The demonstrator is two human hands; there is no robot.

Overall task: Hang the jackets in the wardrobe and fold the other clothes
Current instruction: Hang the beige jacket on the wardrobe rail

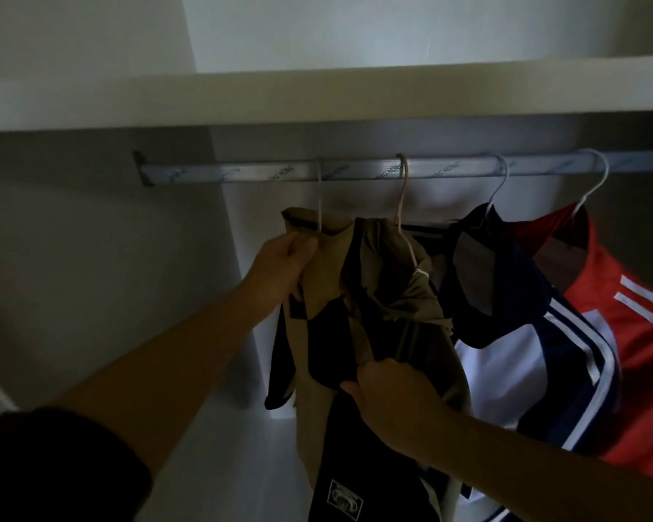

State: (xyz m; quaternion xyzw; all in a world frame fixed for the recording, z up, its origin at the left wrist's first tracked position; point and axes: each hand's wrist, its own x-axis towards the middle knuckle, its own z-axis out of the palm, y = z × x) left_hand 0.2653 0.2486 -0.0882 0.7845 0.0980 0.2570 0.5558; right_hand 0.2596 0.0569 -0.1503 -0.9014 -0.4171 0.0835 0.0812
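Tan-and-black jacket (328,280): centre of the frame, hanging below the rail (242,173) that runs across the upper middle. A white hanger (319,194) hooks over the rail and drops into its collar. A beige hanger (403,197) just to the right also runs down into tan cloth; whether that is the same garment or a second one cannot be told.

Left hand (281,263): left of centre, fingers curled and pinching the collar cloth beside the white hanger's stem.

Right hand (393,397): lower centre, fingers closed round the front edge of the jacket, lower down.

Progress, as judged: hanging is well along.
- Navy jacket (536,318) with white stripes: right of centre, already on its own white hanger.
- Red jacket (641,340): far right, likewise hung.
- Tan-and-black jacket: hooked on the rail but bunched and twisted; it probably needs straightening on its hanger before both hands let go.
- Folding of the other clothes: none of those clothes are in view, so that part seems yet to be done.

Surroundings: white shelf (317,99) across the top, just above the rail, leaving little room over the hooks. Hung jackets crowd close on the right and touch one another.
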